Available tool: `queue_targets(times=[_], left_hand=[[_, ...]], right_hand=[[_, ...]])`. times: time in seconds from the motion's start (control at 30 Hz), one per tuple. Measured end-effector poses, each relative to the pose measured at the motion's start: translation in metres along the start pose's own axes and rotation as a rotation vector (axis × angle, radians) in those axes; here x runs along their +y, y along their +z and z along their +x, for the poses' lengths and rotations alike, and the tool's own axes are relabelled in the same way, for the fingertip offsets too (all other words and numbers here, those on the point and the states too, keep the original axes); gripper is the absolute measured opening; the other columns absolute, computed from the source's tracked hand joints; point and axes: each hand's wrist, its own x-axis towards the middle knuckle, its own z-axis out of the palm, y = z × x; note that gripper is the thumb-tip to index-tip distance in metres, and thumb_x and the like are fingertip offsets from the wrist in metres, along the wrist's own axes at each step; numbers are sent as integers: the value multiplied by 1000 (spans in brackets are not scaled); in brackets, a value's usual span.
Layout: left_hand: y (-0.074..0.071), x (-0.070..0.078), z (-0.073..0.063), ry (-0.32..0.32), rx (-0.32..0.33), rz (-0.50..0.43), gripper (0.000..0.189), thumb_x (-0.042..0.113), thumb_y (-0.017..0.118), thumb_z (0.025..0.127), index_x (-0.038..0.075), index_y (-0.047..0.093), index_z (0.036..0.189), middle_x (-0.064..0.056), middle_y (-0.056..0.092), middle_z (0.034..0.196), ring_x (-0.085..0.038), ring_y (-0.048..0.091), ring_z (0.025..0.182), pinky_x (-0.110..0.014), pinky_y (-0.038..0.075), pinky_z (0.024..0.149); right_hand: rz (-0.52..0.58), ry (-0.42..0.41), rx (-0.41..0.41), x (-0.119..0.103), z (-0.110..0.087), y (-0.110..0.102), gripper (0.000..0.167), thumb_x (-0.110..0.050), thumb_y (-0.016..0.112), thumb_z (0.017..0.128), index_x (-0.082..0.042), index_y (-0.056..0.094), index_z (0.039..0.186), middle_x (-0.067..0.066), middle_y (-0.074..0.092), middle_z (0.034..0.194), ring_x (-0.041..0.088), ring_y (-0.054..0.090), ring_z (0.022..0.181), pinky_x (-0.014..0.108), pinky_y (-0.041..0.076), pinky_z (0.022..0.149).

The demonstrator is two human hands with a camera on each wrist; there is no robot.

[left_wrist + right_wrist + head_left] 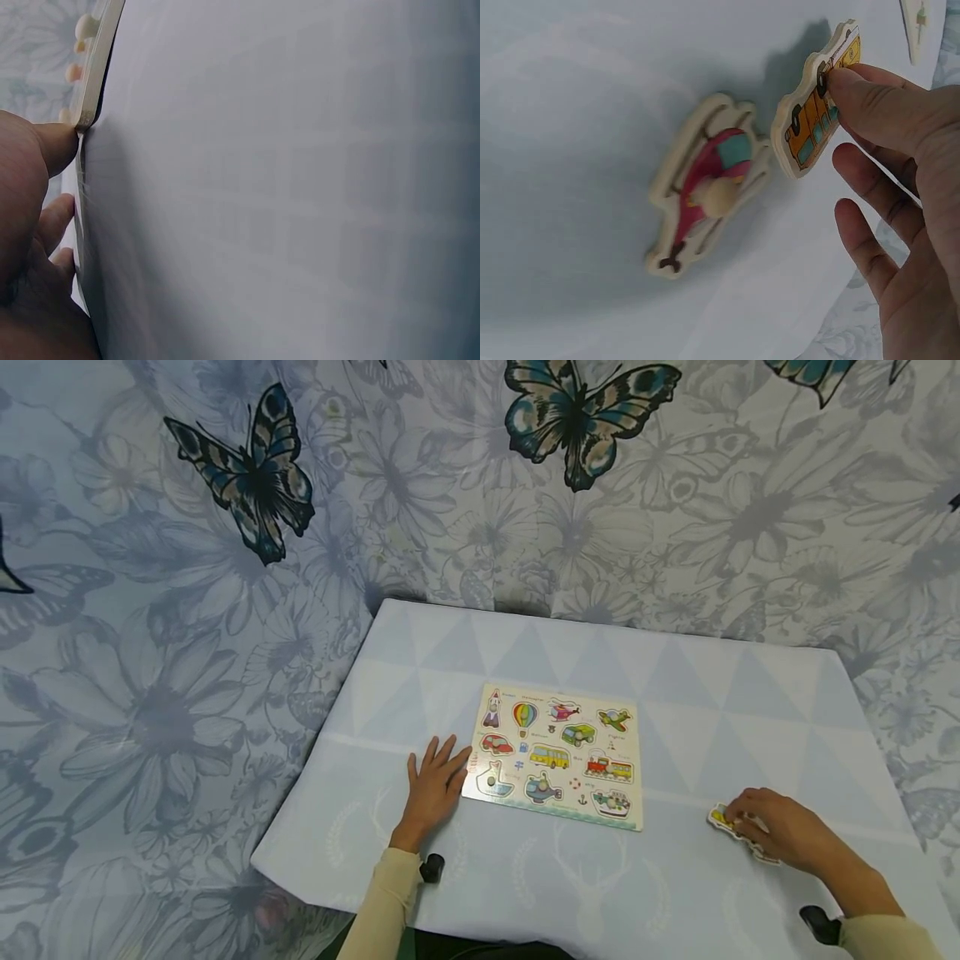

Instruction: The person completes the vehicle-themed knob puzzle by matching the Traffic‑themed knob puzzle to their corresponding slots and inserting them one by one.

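Note:
A wooden picture puzzle board [551, 814] with vehicle pictures lies mid-table. My left hand [433, 789] is flat beside its left edge, fingers extended. In the left wrist view a digit [58, 146] touches the corner of the board [101, 67], where several round knobs stick up. My right hand [783, 828], to the board's right, pinches a yellow-orange bus puzzle piece [810, 124] between thumb and fingers, tilted off the table; its other fingers are loosely bent. Just beside it lies a pink helicopter puzzle piece [709, 169] with a wooden knob, mostly hidden by the hand in the head view.
The table [660, 893] has a pale cloth with blue triangles. Behind it hangs a flowered wall covering [480, 510] with butterflies. A pale, straight-edged thing [913, 30] with a green mark is cut off at the right wrist view's top corner.

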Motion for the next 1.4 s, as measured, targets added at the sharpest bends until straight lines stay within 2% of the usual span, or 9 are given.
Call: queue_targets(times=[0.17, 0.33, 0.57, 0.8, 1.17, 1.4], left_hand=[[-2, 0, -1, -2, 6, -9, 41, 31, 52, 105, 22, 57, 144, -9, 40, 159, -38, 21, 153, -72, 4, 116], [-3, -1, -2, -10, 1, -5, 42, 32, 52, 104, 23, 56, 145, -7, 39, 160, -37, 19, 154, -70, 3, 117], [-2, -2, 0, -1, 2, 10, 42, 33, 51, 105, 23, 56, 145, -7, 39, 160, -36, 19, 154, -71, 4, 116], [-2, -1, 1, 18, -6, 2, 42, 32, 51, 105, 22, 56, 145, -8, 39, 160, -38, 21, 153, -72, 6, 115], [-1, -2, 0, 18, 3, -4, 41, 32, 52, 104, 21, 57, 144, -9, 40, 159, -39, 22, 152, -72, 6, 115], [-1, 1, 0, 19, 3, -9, 42, 32, 52, 104, 21, 57, 144, -9, 40, 160, -38, 21, 153, -72, 5, 116]], right_hand=[[-20, -15, 28, -1, 20, -10, 25, -11, 84, 78, -25, 70, 93, -13, 62, 92, 9, 61, 81, 27, 52, 63], [-22, -72, 46, -5, 42, -18, 24, -9, 83, 78, -24, 72, 93, -12, 64, 93, 8, 60, 80, 27, 51, 63], [-15, -90, 9, -20, 76, -22, 22, -9, 82, 80, -26, 74, 92, -13, 64, 94, 7, 60, 81, 28, 52, 65], [-18, -174, 34, -39, 111, -16, 21, -5, 81, 80, -21, 75, 92, -11, 64, 92, 4, 60, 78, 27, 52, 65], [-17, -303, -1, -79, 170, 3, 18, -8, 82, 81, -20, 76, 92, -6, 66, 96, 12, 62, 87, 33, 55, 76], [25, -355, -31, -99, 196, 16, 12, -14, 80, 85, -20, 77, 95, -8, 66, 96, 11, 62, 88, 33, 54, 77]])
